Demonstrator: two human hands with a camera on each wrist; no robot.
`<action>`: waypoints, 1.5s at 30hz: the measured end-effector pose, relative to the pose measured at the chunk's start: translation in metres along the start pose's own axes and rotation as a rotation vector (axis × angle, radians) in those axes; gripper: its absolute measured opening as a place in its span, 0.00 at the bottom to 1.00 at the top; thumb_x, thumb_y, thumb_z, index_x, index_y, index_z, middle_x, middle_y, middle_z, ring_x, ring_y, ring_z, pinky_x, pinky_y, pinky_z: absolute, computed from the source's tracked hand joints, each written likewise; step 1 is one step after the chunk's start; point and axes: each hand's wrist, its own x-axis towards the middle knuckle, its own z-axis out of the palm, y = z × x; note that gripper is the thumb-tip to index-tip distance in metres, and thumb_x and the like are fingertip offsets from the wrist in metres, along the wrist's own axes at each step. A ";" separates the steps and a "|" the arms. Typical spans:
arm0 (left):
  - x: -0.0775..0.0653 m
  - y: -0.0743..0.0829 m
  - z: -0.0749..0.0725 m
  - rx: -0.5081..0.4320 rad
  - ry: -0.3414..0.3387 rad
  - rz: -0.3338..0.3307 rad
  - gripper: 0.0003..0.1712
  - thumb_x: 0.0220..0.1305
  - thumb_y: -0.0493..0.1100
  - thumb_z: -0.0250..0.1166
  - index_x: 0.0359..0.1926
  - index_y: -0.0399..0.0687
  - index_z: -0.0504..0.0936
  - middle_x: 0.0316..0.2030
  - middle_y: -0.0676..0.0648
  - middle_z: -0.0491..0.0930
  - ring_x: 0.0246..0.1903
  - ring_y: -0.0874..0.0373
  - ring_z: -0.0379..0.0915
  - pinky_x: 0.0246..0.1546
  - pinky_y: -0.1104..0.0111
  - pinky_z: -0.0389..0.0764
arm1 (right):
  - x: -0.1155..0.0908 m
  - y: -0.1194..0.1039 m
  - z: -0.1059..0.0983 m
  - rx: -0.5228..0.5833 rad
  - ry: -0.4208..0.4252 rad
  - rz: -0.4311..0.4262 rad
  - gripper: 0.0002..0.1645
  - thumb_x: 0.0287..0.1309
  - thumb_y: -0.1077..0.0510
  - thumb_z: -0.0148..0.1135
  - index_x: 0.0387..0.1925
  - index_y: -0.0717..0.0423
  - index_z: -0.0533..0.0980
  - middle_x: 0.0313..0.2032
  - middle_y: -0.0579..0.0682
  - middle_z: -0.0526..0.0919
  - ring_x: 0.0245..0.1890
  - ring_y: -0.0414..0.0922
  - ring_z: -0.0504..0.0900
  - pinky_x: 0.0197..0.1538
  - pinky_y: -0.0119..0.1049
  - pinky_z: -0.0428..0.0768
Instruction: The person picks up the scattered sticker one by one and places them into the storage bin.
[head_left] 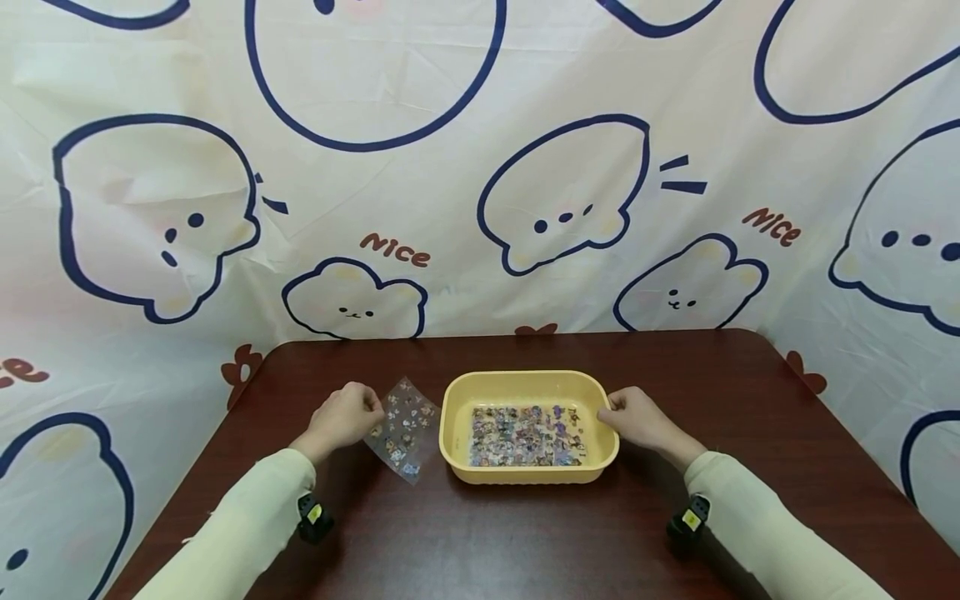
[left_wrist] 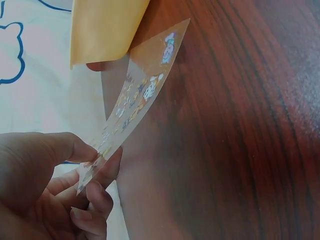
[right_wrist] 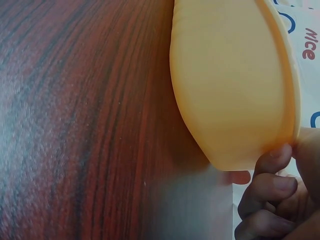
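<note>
My left hand [head_left: 347, 414] pinches the edge of a clear sticker sheet [head_left: 408, 429] dotted with small cartoon figures. In the left wrist view the thumb lies on one face of the sheet [left_wrist: 135, 100] and fingers on the other, and the sheet bends away from them. To its right stands a yellow plastic tub [head_left: 528, 475] with rounded corners. Inside the tub lie sheets of small colourful stickers [head_left: 525, 436]. My right hand [head_left: 636, 414] grips the tub's right rim, thumb on top. The right wrist view shows fingers curled under the rim of the tub [right_wrist: 230, 90].
Both hands work above a dark red-brown wooden table [head_left: 480, 542]. Behind it and at both sides hangs a pale cloth [head_left: 450, 192] with blue-outlined cartoon figures. The table's far edge runs just behind the tub.
</note>
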 end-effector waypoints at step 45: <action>-0.005 0.019 -0.026 -0.060 0.042 -0.028 0.07 0.66 0.40 0.59 0.36 0.43 0.82 0.30 0.48 0.85 0.26 0.57 0.75 0.26 0.64 0.69 | 0.000 -0.001 0.000 0.003 -0.001 0.004 0.19 0.63 0.62 0.56 0.16 0.53 0.65 0.14 0.43 0.69 0.16 0.37 0.71 0.22 0.30 0.68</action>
